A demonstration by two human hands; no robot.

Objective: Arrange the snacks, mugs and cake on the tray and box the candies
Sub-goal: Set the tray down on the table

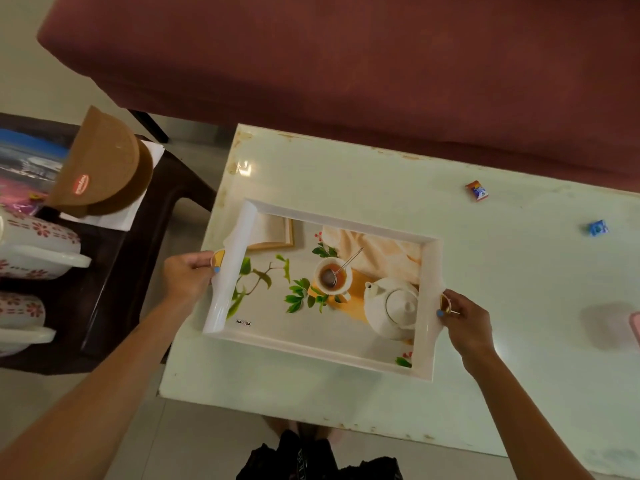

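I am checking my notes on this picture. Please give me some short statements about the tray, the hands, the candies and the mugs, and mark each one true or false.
1. Both hands hold the tray by its side handles. True: the left hand has a grip on one handle, the right hand on the other.
2. The mugs already stand on the tray. False: two mugs are on the dark side table; the tray carries nothing.
3. Two wrapped candies lie on the white table. True: an orange candy and a blue candy, both beyond the tray.
4. The candies touch each other. False: they lie well apart.
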